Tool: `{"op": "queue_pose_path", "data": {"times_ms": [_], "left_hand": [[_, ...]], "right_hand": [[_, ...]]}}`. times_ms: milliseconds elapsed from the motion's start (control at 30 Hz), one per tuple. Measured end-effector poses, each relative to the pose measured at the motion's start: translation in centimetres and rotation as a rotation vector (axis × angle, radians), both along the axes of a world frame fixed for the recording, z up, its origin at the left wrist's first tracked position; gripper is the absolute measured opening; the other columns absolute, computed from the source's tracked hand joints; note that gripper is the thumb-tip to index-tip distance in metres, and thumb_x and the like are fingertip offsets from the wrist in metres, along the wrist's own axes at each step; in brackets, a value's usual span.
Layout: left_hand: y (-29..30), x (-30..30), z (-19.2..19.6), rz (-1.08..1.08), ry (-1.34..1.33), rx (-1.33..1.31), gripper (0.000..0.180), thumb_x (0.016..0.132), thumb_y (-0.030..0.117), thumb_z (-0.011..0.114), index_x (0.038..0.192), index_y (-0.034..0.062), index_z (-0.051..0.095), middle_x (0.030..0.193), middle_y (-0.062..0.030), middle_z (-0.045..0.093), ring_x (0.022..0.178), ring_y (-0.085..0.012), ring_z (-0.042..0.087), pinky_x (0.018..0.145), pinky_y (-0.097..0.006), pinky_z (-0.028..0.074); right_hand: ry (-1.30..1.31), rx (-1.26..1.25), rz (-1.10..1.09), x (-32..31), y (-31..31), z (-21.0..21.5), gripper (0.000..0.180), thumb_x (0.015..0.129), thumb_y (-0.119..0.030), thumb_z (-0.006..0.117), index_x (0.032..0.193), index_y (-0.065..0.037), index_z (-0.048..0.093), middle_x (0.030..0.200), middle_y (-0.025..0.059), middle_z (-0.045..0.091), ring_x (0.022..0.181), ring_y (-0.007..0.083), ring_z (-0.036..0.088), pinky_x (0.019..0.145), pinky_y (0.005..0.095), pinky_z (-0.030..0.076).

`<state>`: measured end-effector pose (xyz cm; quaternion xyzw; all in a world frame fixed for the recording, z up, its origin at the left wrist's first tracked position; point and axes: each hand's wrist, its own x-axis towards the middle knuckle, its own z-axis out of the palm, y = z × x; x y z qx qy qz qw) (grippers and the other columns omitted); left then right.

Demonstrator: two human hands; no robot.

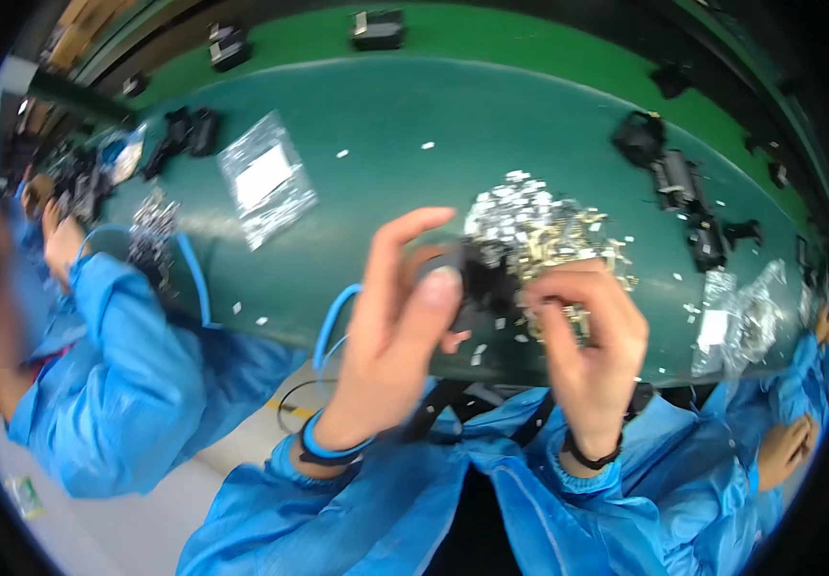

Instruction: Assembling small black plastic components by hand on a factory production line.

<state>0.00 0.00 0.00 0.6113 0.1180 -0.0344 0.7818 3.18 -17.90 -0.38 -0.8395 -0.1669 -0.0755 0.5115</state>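
My left hand is closed around a black part, blurred and dark, its thumb pressing on the near side. Close by on the right, my right hand has its thumb and forefinger pinched together beside that part; whatever sits between the fingertips is too small to make out. Just beyond both hands lies a loose heap of small pieces on the green table: whitish-silver pieces on the left and brass-coloured pieces on the right.
A clear plastic bag lies at the upper left, and more bags lie at the right. Black housings line the right side; others stand on the far green strip. A co-worker's blue sleeve reaches in at left, near a metal-parts pile.
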Motion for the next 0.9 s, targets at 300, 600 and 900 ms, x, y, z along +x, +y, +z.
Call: {"op": "queue_pose_path", "data": {"times_ms": [300, 600, 900], "left_hand": [[-2.2, 1.1, -0.9, 0.12, -0.155, 0.033, 0.057, 0.107, 0.046, 0.041, 0.146, 0.0051, 0.045, 0.104, -0.0058, 0.06, 0.078, -0.0093, 0.059, 0.055, -0.021, 0.044], [-0.6, 0.7, -1.8, 0.044, -0.107, -0.047, 0.067, 0.106, 0.054, 0.039, 0.144, -0.0002, 0.049, 0.112, -0.012, 0.068, 0.081, -0.013, 0.065, 0.054, -0.023, 0.047], [-2.5, 1.6, -0.7, 0.049, 0.014, -0.014, 0.021, 0.098, 0.012, 0.072, 0.112, -0.0041, 0.067, 0.082, -0.0058, 0.069, 0.062, -0.0084, 0.062, 0.054, -0.023, 0.048]], "right_hand": [[0.018, 0.311, 0.039, 0.1, -1.0, -1.0, 0.017, 0.086, 0.005, 0.074, 0.101, 0.0, 0.068, 0.101, 0.0102, 0.064, 0.088, 0.0238, 0.067, 0.07, 0.033, 0.054], [0.173, 0.428, -0.01, -0.5, 0.1, -0.5, 0.034, 0.091, 0.005, 0.069, 0.119, -0.002, 0.052, 0.087, 0.0112, 0.065, 0.079, 0.0234, 0.07, 0.071, 0.0352, 0.056], [0.172, 0.404, -0.073, -1.1, -1.1, 0.2, 0.033, 0.087, 0.015, 0.07, 0.117, 0.006, 0.057, 0.105, 0.0168, 0.07, 0.097, 0.0212, 0.074, 0.084, 0.0303, 0.06]]}}
